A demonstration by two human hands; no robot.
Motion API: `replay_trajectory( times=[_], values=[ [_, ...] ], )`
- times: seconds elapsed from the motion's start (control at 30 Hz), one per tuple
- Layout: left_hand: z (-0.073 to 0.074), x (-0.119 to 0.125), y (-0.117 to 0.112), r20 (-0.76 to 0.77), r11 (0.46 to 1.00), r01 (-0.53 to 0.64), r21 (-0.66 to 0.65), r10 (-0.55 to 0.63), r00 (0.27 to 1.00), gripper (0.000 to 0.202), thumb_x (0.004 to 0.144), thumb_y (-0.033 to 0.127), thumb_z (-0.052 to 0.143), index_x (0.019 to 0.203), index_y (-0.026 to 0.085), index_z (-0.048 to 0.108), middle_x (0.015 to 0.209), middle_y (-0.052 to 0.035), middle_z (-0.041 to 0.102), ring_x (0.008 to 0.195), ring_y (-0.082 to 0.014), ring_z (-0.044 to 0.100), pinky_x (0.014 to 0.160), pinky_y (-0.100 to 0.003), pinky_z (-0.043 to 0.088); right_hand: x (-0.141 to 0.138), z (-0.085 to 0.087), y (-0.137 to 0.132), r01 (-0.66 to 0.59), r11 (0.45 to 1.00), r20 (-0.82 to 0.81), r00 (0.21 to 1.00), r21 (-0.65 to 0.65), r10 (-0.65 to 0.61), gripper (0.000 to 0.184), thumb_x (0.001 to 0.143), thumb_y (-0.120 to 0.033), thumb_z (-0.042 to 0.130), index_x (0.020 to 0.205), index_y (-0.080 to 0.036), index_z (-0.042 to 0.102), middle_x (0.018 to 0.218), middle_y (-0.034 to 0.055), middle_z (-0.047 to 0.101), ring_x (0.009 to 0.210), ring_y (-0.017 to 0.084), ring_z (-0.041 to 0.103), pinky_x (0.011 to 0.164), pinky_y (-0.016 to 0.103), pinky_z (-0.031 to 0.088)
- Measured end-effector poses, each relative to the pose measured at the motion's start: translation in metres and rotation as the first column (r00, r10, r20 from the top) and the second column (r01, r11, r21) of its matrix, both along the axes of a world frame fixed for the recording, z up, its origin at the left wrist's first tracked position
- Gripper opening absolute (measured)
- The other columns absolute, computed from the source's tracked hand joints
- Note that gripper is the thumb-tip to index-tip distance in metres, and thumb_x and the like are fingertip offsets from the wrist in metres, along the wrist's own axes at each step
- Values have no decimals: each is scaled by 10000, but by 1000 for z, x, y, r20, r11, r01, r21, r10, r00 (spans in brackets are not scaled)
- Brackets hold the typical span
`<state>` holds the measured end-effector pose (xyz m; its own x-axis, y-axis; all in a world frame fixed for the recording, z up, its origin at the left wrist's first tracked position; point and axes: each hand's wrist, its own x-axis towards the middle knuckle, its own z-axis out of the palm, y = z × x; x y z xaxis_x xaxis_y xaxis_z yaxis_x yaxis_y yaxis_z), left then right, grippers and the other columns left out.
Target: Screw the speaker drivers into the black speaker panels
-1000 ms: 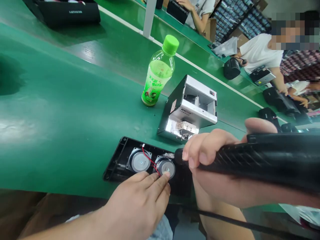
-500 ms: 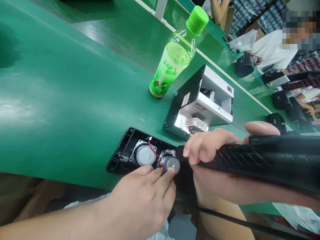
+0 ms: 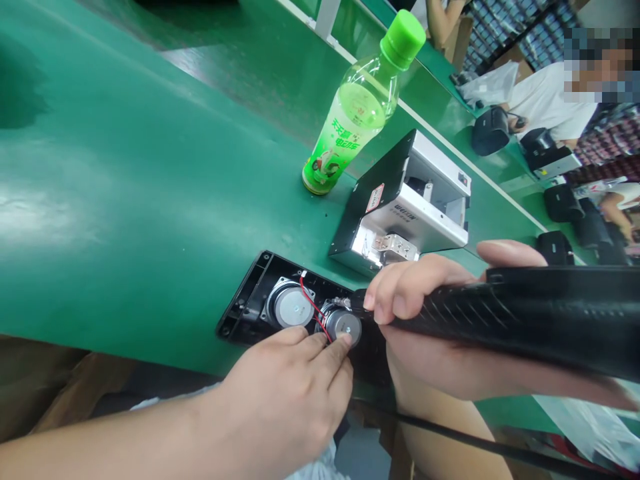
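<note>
A black speaker panel (image 3: 243, 298) lies on the green table near its front edge. Two round speakers (image 3: 295, 307) with silver magnets sit in it, and a red wire (image 3: 313, 303) with a white plug crosses between them. My left hand (image 3: 300, 387) presses its fingers on the nearer speaker (image 3: 346, 327), with the fingers close together. In my right hand (image 3: 425, 313) is a black electric screwdriver (image 3: 530, 317), gripped around its body. Its tip end points down at the panel beside the nearer speaker; the bit itself is hard to make out.
Behind the panel stands a silver and black screw feeder (image 3: 430, 207). A green-capped drink bottle (image 3: 350, 127) stands upright beside it. Across the table a person in white (image 3: 550, 100) works near black speaker boxes (image 3: 490, 130). A black cord (image 3: 450, 437) runs at lower right.
The view shifts slightly. The back of the screwdriver has swung a little upward in the picture, while its tip end stays by the nearer speaker. My left hand keeps its place.
</note>
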<state>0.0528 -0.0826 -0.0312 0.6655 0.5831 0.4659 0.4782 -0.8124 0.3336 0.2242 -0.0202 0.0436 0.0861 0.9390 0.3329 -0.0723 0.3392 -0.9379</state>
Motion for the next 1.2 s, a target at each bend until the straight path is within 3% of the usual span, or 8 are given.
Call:
replay_trajectory(
  times=[0.13, 0.37, 0.57, 0.73, 0.83, 1.0, 1.1, 1.2],
  values=[
    [1, 1, 2, 5, 1000, 1, 17, -1, 1000, 396, 1101, 110, 422, 1099, 129, 818, 1228, -98, 867, 975, -213, 821, 796, -363, 608, -7, -11, 3, -21, 994, -55, 998, 109, 27, 578, 986, -813, 555, 1190, -336, 810, 643, -10, 725, 448, 215, 625, 486, 405, 589],
    [5, 2, 4, -21, 999, -7, 42, 8, 1000, 368, 1053, 75, 452, 1087, 108, 817, 1181, -124, 873, 915, -228, 823, 770, -378, 595, -12, -28, 12, -65, 985, -101, 992, 160, 82, 567, 913, -834, 653, 1141, -336, 800, 638, -49, 705, 410, 175, 574, 392, 325, 521],
    [2, 2, 7, -3, 999, 0, 42, 1, 1000, 318, 1038, 89, 494, 1113, 103, 803, 1189, -126, 870, 940, -230, 825, 784, -374, 599, -13, -38, 13, -86, 977, -69, 993, 195, 101, 587, 901, -816, 694, 1197, -313, 763, 678, -40, 730, 449, 180, 611, 430, 337, 556],
    [-2, 6, 3, 43, 999, -16, -52, 18, 999, 188, 1008, 107, 580, 981, 164, 757, 1120, -83, 868, 857, -225, 798, 727, -394, 587, -18, -47, 15, -80, 967, -37, 995, 242, 91, 598, 901, -830, 678, 1192, -311, 734, 661, -62, 714, 445, 170, 620, 441, 327, 576],
    [-2, 7, 0, 110, 992, -68, -103, 80, 991, 148, 1019, 136, 601, 939, 192, 712, 1028, -49, 845, 785, -233, 763, 682, -413, 562, -16, -32, 8, -33, 978, -35, 999, 205, 41, 595, 922, -807, 680, 1220, -292, 713, 701, -58, 721, 486, 172, 649, 496, 342, 614],
    [11, -10, 10, 238, 987, -102, -128, 131, 962, 136, 1065, 126, 577, 1040, 198, 690, 1056, -28, 831, 857, -219, 766, 690, -391, 513, 10, 29, -4, 169, 982, -91, 983, 81, -161, 446, 967, -738, 671, 1204, -362, 715, 690, -67, 695, 506, 187, 592, 550, 373, 591],
    [20, -31, 28, 186, 988, -142, -68, 152, 971, 123, 1077, 132, 576, 1095, 190, 683, 1061, -34, 825, 919, -234, 758, 752, -400, 498, 21, 47, 13, 278, 920, -50, 960, 275, -275, 397, 1024, -674, 569, 1196, -352, 724, 685, -50, 672, 498, 203, 590, 528, 391, 573],
    [22, -47, 45, 83, 980, -195, -26, 197, 977, 129, 1101, 197, 543, 1078, 191, 670, 1034, -52, 812, 906, -264, 731, 765, -420, 479, 19, 44, 37, 349, 834, -89, 934, 428, -346, 442, 1053, -658, 462, 1062, -304, 728, 605, -56, 552, 421, 149, 521, 420, 296, 454]
  ],
)
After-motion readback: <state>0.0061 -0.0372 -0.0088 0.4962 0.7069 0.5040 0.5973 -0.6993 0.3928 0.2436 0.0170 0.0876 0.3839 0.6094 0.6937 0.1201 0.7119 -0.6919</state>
